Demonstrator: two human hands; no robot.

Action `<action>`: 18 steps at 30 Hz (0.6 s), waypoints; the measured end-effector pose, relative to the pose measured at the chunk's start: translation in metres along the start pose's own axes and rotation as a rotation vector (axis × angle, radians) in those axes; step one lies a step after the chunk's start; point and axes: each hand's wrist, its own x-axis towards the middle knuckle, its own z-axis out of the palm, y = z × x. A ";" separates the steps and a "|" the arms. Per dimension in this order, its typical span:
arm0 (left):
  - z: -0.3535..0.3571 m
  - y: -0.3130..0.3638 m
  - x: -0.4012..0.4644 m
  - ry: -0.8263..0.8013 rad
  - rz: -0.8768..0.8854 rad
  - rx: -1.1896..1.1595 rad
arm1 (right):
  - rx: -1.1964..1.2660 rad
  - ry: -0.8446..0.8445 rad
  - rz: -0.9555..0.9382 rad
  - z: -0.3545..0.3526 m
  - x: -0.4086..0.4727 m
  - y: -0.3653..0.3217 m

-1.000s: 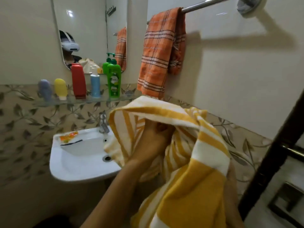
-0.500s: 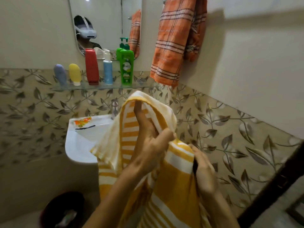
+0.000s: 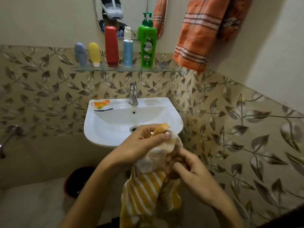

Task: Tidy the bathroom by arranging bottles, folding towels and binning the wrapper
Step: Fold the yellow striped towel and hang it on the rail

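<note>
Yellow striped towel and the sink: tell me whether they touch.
Cannot tell. In the head view the yellow striped towel, gripped by both hands, overlaps the sink rim; no contact or gap shows.

1. Glass shelf (image 3: 164, 69): five bottles in a row at left and centre; the right end is bare.
2. Sink (image 3: 174, 116): the basin is open; an orange wrapper (image 3: 101, 104) lies on the far-left rim and the tap (image 3: 133, 95) stands at far centre.
3. Orange towel (image 3: 197, 35): hangs over the shelf's right end.
4. Dark bin (image 3: 77, 181): stands on the floor below the sink, left.
</note>
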 end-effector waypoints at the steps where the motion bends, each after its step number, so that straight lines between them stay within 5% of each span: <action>1: -0.003 0.002 -0.002 -0.026 0.005 0.023 | 0.005 0.098 -0.077 -0.002 0.003 -0.003; 4: -0.011 0.010 -0.006 -0.109 0.032 0.157 | -0.083 0.263 -0.238 -0.015 0.013 -0.016; 7: -0.020 0.019 -0.011 -0.180 0.036 0.188 | -0.152 -0.040 -0.192 -0.026 0.028 -0.025; 10: -0.027 0.026 -0.014 -0.207 0.049 0.216 | 0.028 -0.365 -0.137 -0.027 0.039 -0.026; 15: -0.035 0.025 -0.022 -0.210 0.022 0.181 | 0.235 -0.474 -0.059 -0.016 0.052 -0.015; 18: -0.041 0.015 -0.027 -0.169 -0.042 0.260 | 0.089 -0.454 -0.014 -0.010 0.063 -0.008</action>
